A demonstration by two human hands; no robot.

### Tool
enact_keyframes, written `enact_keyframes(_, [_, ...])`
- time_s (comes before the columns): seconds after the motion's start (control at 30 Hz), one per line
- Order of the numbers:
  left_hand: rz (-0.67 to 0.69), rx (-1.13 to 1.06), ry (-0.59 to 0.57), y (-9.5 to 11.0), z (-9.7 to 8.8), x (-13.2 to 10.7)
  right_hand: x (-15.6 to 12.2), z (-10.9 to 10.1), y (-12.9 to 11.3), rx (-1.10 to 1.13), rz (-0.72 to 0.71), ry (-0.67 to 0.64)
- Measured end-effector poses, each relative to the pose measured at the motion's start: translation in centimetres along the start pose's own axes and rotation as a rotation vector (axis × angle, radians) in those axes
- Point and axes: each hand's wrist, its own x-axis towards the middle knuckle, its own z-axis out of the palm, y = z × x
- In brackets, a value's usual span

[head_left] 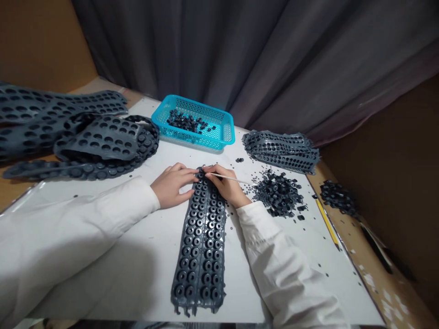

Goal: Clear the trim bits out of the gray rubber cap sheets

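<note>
Head view: two hands (173, 186) (230, 188), one strip (205, 237), one stick (232, 178).

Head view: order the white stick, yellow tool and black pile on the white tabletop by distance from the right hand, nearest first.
1. White stick: held in the right hand.
2. Black pile: right of it.
3. Yellow tool: farther right.

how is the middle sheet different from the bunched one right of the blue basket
The middle sheet lies flat; the bunched sheet is heaped in folds. The middle sheet shows raised rings, the bunched sheet rows of dark spots. Both are dark grey.
</note>
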Motion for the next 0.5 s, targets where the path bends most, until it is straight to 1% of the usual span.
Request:
enact_keyframes(0.17, [0.003, -0.004, 0.002, -0.1, 0.1, 0.1, 0.7, 0.0, 0.6, -0.228, -0.164, -0.079])
enact_keyframes(0.23, [0.007, -0.004, 0.004, -0.1, 0.1, 0.1, 1.0, -0.3, 0.8, -0.293, -0.193, -0.052])
enact_keyframes(0.3, [0.013, -0.005, 0.009, -0.1, 0.1, 0.1, 1.2, -1.0, 0.7, -0.34, -0.186, 0.012])
enact_keyframes(0.37, [0.015, -0.006, 0.012, 0.0, 0.1, 0.0, 1.2, -1.8, 0.5, -0.357, -0.146, 0.087])
enact_keyframes(0.43, [0.013, -0.004, 0.012, -0.1, 0.1, 0.0, 1.1, -2.5, 0.0, -0.308, -0.08, 0.171])
enact_keyframes(0.5, [0.013, -0.001, 0.009, -0.1, 0.2, 0.0, 0.9, -2.6, -0.3, -0.188, -0.018, 0.234])
